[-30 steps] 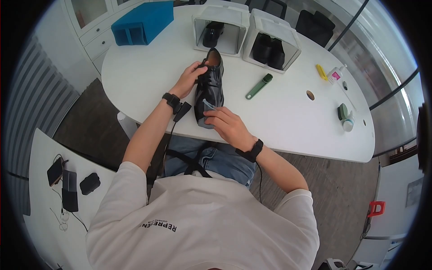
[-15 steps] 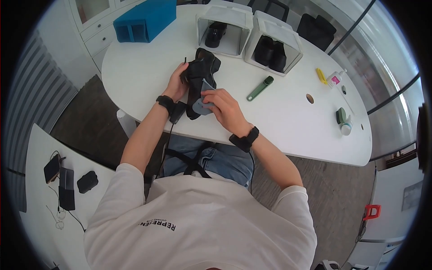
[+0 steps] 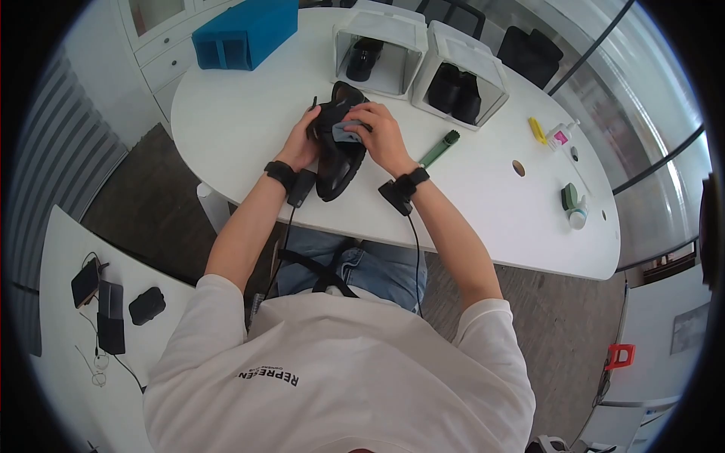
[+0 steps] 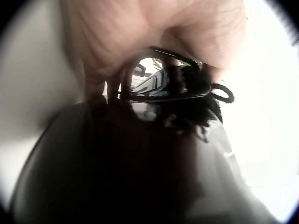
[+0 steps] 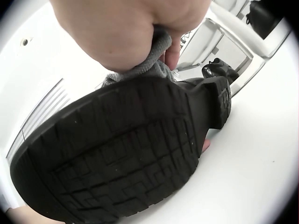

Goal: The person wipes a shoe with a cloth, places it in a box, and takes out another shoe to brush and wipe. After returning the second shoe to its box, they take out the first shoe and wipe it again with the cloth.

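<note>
A glossy black lace-up dress shoe (image 3: 337, 170) lies tilted over the white table, its toe toward the person. My left hand (image 3: 300, 145) grips it from the left around the laced part; a loop of lace (image 4: 223, 92) sticks out in the left wrist view. My right hand (image 3: 387, 142) pinches a folded grey-blue cloth (image 3: 345, 133) against the upper, around the shoe's middle. In the right wrist view the treaded black sole (image 5: 117, 149) faces the camera, with the grey cloth (image 5: 156, 58) bunched under the hand above it.
Two white shoe boxes (image 3: 381, 21) (image 3: 461, 41) holding black shoes stand behind. A blue case (image 3: 257, 34) is at back left. A green-handled brush (image 3: 438, 151) lies right of my right hand. Farther right are a yellow item (image 3: 537, 130), a pump bottle (image 3: 559, 136) and a green-topped block (image 3: 569, 198).
The shoe has rolled from upright onto a tilt, sole toward the right. My right hand has moved the cloth from the toe up toward the middle. My left hand keeps its hold.
</note>
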`<control>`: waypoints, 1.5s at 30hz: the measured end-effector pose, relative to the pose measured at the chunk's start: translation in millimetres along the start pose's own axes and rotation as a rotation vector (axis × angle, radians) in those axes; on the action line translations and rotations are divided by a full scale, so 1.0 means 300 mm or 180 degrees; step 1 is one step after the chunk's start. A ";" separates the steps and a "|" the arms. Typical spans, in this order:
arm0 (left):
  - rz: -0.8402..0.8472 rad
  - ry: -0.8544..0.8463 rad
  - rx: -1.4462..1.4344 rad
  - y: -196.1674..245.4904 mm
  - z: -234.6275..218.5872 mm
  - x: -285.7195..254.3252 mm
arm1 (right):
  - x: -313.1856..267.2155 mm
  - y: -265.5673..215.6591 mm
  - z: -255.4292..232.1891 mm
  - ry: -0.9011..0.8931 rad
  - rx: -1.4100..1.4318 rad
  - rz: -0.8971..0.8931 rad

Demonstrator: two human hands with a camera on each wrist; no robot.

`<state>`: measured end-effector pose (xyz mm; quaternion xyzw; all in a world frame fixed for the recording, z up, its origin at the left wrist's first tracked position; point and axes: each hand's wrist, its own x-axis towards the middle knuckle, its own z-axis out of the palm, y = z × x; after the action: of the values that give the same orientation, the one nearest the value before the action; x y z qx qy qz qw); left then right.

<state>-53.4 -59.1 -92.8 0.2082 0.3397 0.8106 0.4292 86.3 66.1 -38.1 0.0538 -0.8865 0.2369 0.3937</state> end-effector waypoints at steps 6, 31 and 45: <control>-0.0336 0.0109 -0.0301 0.019 0.004 -0.009 | 0.055 0.035 0.041 0.0180 -0.0227 0.0045; -0.0648 -0.0100 0.0229 0.000 -0.001 -0.015 | 0.063 0.119 0.030 0.0216 -0.0112 0.0779; -0.0778 -0.0076 0.0372 0.006 0.007 -0.021 | -0.066 -0.110 -0.060 -0.0609 0.0693 0.0377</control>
<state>-49.8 -64.3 -90.2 0.1995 0.4041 0.7285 0.5159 121.1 43.5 -29.7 0.0661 -0.8907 0.3482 0.2847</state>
